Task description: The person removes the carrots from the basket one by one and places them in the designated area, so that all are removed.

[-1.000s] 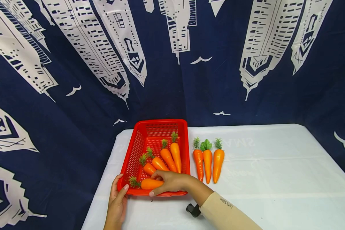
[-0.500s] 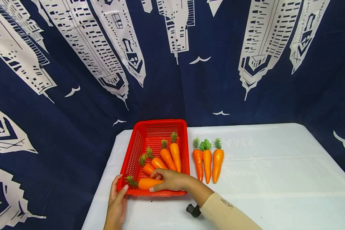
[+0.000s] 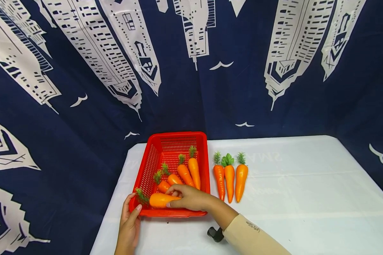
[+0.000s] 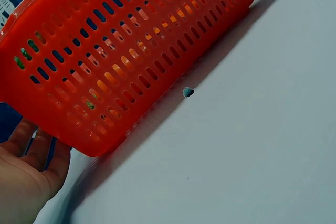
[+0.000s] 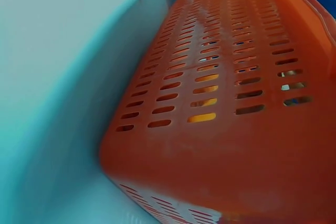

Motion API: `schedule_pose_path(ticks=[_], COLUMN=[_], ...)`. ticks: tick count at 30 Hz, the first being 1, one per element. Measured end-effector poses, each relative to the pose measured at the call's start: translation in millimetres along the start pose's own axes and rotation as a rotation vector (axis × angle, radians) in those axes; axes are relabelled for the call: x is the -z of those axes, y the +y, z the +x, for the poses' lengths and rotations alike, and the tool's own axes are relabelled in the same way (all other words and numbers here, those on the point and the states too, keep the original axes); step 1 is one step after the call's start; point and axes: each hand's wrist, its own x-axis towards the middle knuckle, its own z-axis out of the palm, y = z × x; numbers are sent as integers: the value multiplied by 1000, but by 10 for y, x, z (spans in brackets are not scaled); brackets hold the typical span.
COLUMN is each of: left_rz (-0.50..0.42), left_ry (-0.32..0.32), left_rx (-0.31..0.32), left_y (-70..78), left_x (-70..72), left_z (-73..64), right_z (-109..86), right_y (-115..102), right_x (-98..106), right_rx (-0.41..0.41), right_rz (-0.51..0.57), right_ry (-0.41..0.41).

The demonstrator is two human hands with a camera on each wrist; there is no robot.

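A red plastic basket (image 3: 209,170) with slotted walls stands on the table, several toy carrots lying inside. My left hand (image 3: 129,225) grips its near left corner, thumb over the rim; in the left wrist view the fingers (image 4: 55,166) are at the basket's outer wall. Inside the near end, my right hand (image 3: 188,197) pinches an orange carrot (image 3: 159,200) that lies crosswise, its green top toward the left corner. Other carrots, such as one by the right wall (image 3: 194,170), slant with their tops toward the back. The right wrist view shows mostly the basket's outside wall (image 5: 210,145).
Three more carrots (image 3: 229,180) lie in a row on the white table (image 3: 293,198), right of the basket. A small black object (image 3: 215,234) sits by the right forearm. Behind the table hangs a dark blue cloth (image 3: 242,95) with white building prints.
My right hand has shifted the held carrot leftward and slightly up, and its green top now reaches the basket's left corner. The left hand keeps its grip on the rim.
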Motion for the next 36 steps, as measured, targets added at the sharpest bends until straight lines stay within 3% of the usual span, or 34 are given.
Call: schedule_pose_path(ticks=[19, 36], left_rz=[-4, -29], left_ry=[9, -8], left_rx=[18, -20], left_y=[11, -12], left_x=[-14, 7], left_z=[-4, 1], right_z=[-69, -100], right_y=[4, 16], right_x=[9, -1], right_rx=[74, 111], right_rz=[81, 128], right_ry=[134, 317])
